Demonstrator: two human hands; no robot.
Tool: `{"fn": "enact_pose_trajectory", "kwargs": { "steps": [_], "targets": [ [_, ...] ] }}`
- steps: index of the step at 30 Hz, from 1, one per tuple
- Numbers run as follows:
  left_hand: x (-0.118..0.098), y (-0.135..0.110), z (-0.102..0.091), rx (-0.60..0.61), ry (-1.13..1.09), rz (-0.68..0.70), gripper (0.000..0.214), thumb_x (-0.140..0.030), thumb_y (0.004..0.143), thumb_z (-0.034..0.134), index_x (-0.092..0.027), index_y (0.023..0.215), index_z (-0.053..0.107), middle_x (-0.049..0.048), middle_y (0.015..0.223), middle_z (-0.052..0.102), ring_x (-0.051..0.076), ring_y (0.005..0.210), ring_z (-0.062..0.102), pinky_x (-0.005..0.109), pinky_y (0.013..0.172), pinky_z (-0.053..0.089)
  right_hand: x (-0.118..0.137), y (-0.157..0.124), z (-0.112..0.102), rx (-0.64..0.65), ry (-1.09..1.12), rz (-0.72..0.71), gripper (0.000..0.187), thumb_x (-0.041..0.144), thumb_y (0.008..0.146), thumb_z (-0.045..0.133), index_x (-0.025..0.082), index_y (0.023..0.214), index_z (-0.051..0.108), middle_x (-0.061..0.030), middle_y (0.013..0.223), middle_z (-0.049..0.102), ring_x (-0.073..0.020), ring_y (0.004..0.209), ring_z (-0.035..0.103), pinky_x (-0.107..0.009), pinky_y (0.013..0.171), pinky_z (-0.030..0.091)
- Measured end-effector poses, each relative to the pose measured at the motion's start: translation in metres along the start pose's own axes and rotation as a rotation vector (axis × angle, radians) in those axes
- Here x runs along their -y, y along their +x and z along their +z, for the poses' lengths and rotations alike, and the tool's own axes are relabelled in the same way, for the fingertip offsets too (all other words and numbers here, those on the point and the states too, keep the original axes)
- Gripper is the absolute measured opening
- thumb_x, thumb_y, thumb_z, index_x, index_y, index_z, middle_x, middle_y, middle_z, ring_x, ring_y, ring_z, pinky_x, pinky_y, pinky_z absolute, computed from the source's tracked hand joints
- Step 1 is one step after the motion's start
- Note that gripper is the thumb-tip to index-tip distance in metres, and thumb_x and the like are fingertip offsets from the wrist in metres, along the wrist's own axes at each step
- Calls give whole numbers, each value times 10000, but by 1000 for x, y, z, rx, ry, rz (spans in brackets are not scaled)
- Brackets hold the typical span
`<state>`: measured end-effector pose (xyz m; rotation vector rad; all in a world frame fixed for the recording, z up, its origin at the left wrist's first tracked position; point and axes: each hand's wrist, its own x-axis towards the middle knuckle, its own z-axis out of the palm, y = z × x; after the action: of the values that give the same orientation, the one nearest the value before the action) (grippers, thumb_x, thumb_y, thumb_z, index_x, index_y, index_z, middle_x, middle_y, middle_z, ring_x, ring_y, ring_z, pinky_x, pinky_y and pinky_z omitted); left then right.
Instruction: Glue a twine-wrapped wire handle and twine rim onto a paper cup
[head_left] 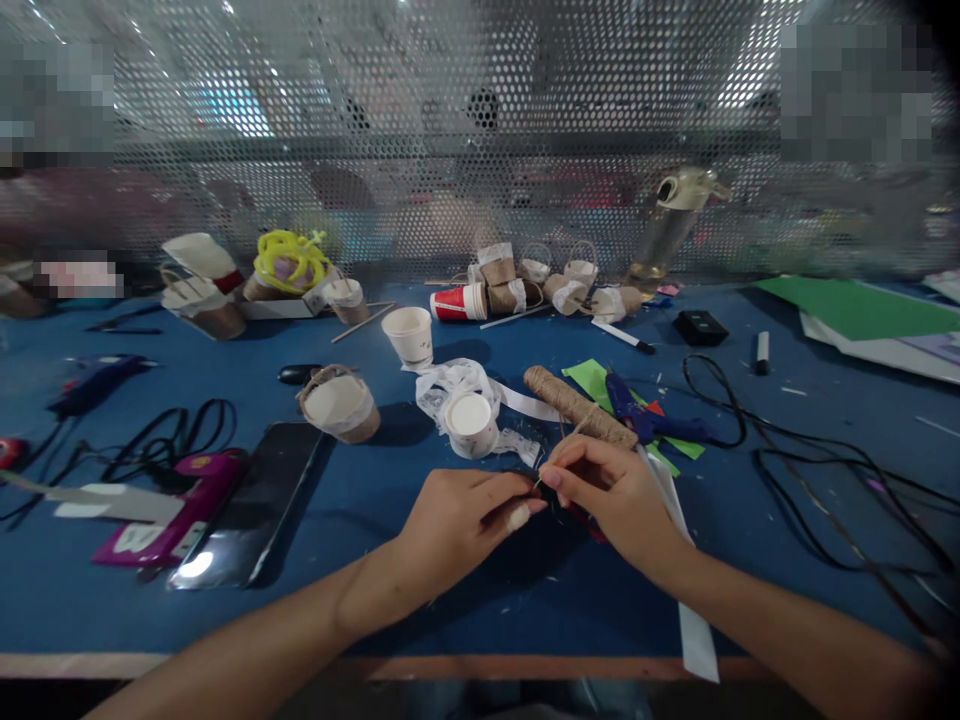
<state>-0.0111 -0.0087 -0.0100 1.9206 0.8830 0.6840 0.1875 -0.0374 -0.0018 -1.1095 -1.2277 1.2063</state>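
Both hands meet low in the middle of the blue table (390, 590). My left hand (461, 525) is closed, with a pale strip on one fingertip, and pinches something small I cannot make out. My right hand (607, 495) is closed in a pinch on a thin strand of jute twine that runs up to the brown twine spool (577, 405) lying just behind it. A white paper strip (694, 625) passes under my right wrist. A roll of white lace ribbon (469, 420) sits just beyond my left hand.
A blue glue gun (649, 420) lies on green paper right of the spool, with black cables (810, 460) looping further right. A twine-wrapped cup (341, 405), a white cup (409, 335), a pink glue gun (172, 515), a black phone (251, 500) and several decorated cups (517, 280) stand before a perforated screen.
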Motion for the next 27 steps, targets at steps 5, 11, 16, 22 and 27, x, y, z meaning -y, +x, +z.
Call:
{"fn": "enact_pose_trajectory", "kwargs": {
  "steps": [5, 11, 16, 22, 27],
  "targets": [
    [-3, -1, 1, 37, -44, -41, 222, -318, 952, 569, -205, 865, 740, 26, 662, 697, 138, 551, 576, 222, 575, 421, -4, -2, -1, 9, -69, -74, 158, 321, 816, 748, 198, 736, 690, -14, 795, 673, -105, 560, 577, -236, 515, 514],
    [-10, 3, 3, 180, -344, -182, 265, -371, 990, 504, -166, 893, 641, 26, 657, 700, 129, 538, 627, 216, 565, 500, -4, 1, -1, 62, -24, -97, 99, 277, 849, 716, 210, 776, 716, -20, 865, 693, -107, 602, 604, -248, 576, 529],
    [-6, 5, 6, 336, -658, -276, 310, -433, 994, 458, -164, 876, 558, 27, 595, 669, 123, 447, 603, 226, 481, 521, -5, 2, -3, 95, 45, -62, 70, 284, 853, 714, 230, 813, 735, -21, 926, 715, -121, 668, 623, -252, 626, 545],
    [-6, 4, 8, 441, -800, -296, 366, -516, 965, 465, -174, 854, 532, 18, 548, 633, 120, 395, 567, 226, 430, 509, -13, 3, -5, 149, 112, -20, 103, 300, 833, 740, 209, 787, 734, -11, 862, 706, -94, 618, 601, -220, 577, 522],
    [-9, 3, 8, 387, -640, -260, 373, -491, 989, 437, -160, 886, 575, 25, 582, 650, 131, 462, 601, 238, 493, 514, -10, 3, -3, 136, 110, -36, 148, 310, 805, 765, 190, 753, 698, 10, 758, 651, -91, 578, 581, -218, 546, 506]
  ]
}}
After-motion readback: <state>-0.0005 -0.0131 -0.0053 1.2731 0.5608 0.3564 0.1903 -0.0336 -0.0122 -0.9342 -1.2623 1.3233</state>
